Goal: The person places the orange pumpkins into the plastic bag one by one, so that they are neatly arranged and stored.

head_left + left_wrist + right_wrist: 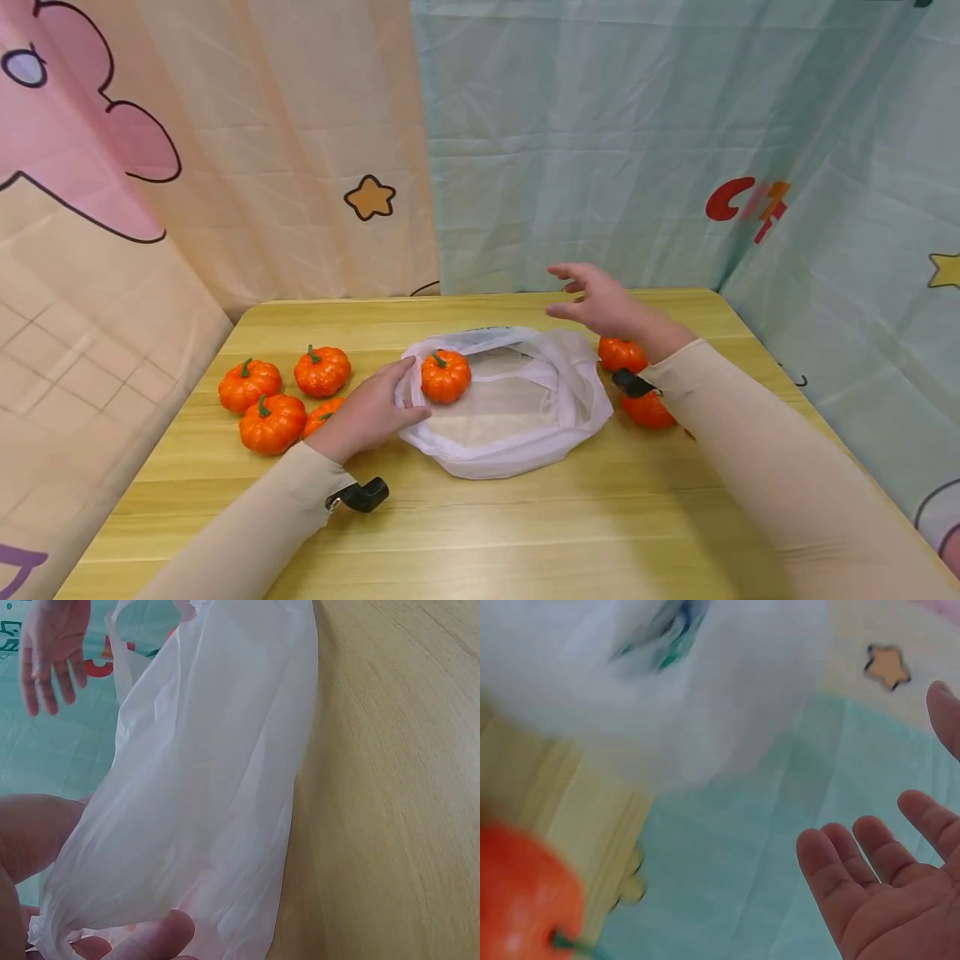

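- Fingers (567,271) of the right hand (609,305) stand apart and straight, holding nothing; we see them in the air above the far right part of the white bag (513,463), toward the far edge of the table (480,537).
- The left hand (371,411) holds the bag's left rim between thumb and fingers – in the left wrist view we see the film gathered there.
- The bag lies mid-table, mouth up, its longer way running along the far edge. Inside, we find one bagged pumpkin (447,379) near the left rim, just beside the left fingers and well apart from the right ones.
- The relation we judge to count most: the far right pumpkin (619,353) and near right pumpkin (648,412) lie just off the bag's right side, below the right wrist. From the right fingers, they lie down, toward the table's right and near edges – so reaching them would call for drawing back, not stretching forward.
- Toward the table's left edge sits the left group of pumpkins (272,426), nearer the left hand. All are squat and round, so we see no long axis to match.
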Tool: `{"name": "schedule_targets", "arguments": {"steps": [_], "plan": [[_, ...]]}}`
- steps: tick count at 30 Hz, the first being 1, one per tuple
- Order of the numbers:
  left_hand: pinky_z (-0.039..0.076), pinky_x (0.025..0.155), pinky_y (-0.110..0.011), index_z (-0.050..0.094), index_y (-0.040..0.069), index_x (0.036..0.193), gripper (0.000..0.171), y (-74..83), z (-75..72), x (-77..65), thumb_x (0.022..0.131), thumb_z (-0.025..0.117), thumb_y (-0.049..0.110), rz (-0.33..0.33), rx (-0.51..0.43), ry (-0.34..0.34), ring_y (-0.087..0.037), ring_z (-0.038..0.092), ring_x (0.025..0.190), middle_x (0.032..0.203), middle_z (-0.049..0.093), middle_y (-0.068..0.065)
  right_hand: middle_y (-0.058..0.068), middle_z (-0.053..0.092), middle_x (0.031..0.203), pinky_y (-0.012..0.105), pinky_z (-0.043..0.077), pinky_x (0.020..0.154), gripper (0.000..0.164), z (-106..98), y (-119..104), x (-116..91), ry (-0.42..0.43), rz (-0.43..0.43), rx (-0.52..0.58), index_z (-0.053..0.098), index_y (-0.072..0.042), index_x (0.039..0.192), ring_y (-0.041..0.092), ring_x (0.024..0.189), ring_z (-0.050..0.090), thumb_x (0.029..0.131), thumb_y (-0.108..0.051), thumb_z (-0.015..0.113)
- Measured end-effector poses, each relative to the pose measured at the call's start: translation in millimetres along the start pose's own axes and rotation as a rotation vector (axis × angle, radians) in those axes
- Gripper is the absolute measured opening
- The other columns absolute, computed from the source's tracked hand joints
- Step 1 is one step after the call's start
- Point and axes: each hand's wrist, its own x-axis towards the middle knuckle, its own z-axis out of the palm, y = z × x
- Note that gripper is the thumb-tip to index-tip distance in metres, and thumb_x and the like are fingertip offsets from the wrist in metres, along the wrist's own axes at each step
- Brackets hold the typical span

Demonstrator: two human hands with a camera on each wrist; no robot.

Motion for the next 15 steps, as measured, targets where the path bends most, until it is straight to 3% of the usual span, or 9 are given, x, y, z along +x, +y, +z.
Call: {"name": "schedule_targets", "arguments": {"steps": [7, 15], "plan": [[0.033, 0.125, -0.062, 0.032, 0.002, 0.164, 0.09, -0.1, -0.3, 0.2, 0.093, 0.079, 0.032, 0.002, -0.009, -0.004, -0.047, 0.039, 0.152, 0.166, 0.038, -0.025, 0.025, 0.028, 0.17, 0.067, 0.04, 0.118, 0.081, -32, 52, -18, -0.012, 0.152, -0.147, 0.028, -0.005, 0.165, 0.052, 0.151, 0.035, 0.101, -0.027, 0.071], [0.032, 0.125, -0.061, 0.032, 0.002, 0.164, 0.09, -1.8, -0.1, -0.1, 0.093, 0.079, 0.031, 0.005, -0.022, -0.007, -0.046, 0.038, 0.153, 0.167, 0.038, -0.024, 0.032, 0.029, 0.167, 0.069, 0.039, 0.117, 0.09, -38, 87, -32, -0.101, 0.244, -0.221, 0.025, 0.001, 0.165, 0.057, 0.148, 0.036, 0.097, -0.03, 0.075]]}}
